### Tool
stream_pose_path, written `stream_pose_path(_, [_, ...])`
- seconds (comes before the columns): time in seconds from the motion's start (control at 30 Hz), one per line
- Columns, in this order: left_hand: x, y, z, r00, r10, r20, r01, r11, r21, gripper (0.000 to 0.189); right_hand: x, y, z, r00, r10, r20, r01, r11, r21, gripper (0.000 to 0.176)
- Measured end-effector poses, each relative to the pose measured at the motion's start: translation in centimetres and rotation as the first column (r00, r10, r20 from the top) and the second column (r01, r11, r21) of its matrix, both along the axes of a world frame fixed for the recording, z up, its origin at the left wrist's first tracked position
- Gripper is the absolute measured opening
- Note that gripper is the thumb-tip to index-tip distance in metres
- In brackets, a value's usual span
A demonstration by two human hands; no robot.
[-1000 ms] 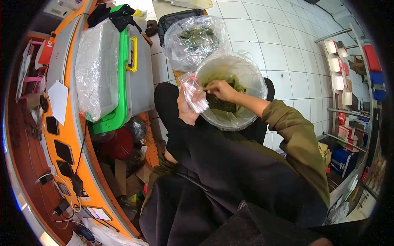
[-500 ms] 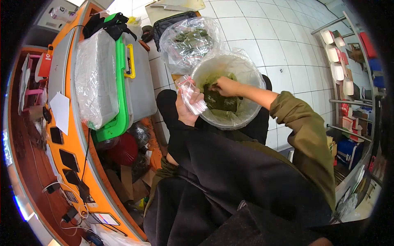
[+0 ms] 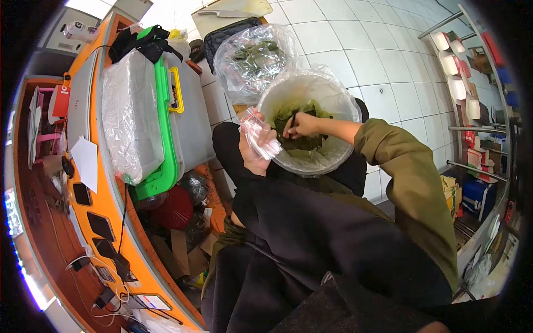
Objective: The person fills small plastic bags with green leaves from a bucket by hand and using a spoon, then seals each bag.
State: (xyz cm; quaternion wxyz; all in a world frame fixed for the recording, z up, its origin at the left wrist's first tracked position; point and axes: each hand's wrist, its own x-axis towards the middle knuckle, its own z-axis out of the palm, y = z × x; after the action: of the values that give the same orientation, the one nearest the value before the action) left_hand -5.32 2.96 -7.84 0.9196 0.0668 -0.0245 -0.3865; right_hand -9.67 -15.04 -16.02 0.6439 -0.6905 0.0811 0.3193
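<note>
A white bucket lined with clear plastic [image 3: 340, 105] stands between my knees, with green powder [image 3: 304, 143] inside. My right hand [image 3: 302, 125] reaches into it, fingers closed around a dark, thin-handled utensil [image 3: 293, 119]; its lower end is hidden. At the bucket's left rim, my left hand [image 3: 254, 158] grips a bundle of clear zip bags [image 3: 261, 137] with red strips. Just behind the bags lies a large clear plastic bag [image 3: 227, 69] holding several packets of green powder [image 3: 260, 55].
A knife [image 3: 225, 13] rests on a cutting board [image 3: 250, 6] at the back. On the left is an orange counter [image 3: 119, 236] with phones and cables, beside a plastic bin with a green rim [image 3: 161, 180]. A metal rack [image 3: 472, 129] with boxes stands right.
My right hand has turned slightly inside the bucket, and the dark handle now shows above its fingers. My left hand keeps hold of the zip bags. The view has shifted slightly.
</note>
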Motion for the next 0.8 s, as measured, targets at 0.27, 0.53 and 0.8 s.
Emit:
stream_pose_path(0.27, [-0.4,0.1,0.3,1.000,0.009,-0.007,-0.009,0.998,0.055,0.042,0.7,0.1,0.0,0.955,0.295,-0.027,-0.294,0.955,0.045,0.016])
stream_pose_path(0.53, [-0.4,0.3,0.2,1.000,0.019,-0.021,-0.018,0.999,0.040,0.043,-0.2,1.6,2.0,0.703,0.644,0.302,-0.494,0.747,-0.445,0.014])
stream_pose_path(0.8, [-0.3,0.2,0.0,1.000,0.003,-0.008,-0.003,0.999,0.042,0.044,0.2,-0.1,1.9,0.904,0.424,-0.049,-0.426,0.891,-0.159,0.008])
